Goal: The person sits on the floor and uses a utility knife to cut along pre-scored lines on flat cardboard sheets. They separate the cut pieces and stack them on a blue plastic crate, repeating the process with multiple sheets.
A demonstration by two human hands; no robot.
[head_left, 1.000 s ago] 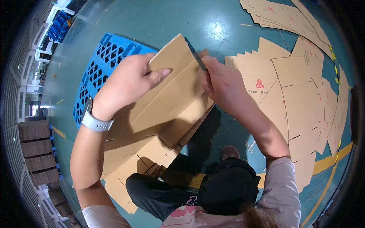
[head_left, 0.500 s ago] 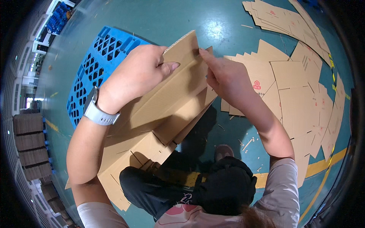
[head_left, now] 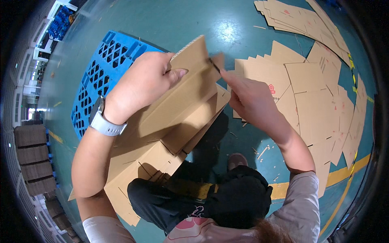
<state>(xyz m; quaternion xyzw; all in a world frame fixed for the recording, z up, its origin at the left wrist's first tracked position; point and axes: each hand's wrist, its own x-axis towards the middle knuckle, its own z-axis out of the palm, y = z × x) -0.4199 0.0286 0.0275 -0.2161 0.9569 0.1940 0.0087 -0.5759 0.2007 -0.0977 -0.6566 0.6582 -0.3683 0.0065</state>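
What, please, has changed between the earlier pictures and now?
Since half a second ago, the right hand has drawn slightly right and downward from the edge of the raised cardboard, so the thin dark tool it holds shows again beyond the fingertips. Nothing was visibly grasped or released. The left hand still grips the cardboard's upper edge.

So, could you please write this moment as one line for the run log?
left hand: grips cardboard | right hand: holds thin dark tool by cardboard | nearby: blue pallet, flat sheets
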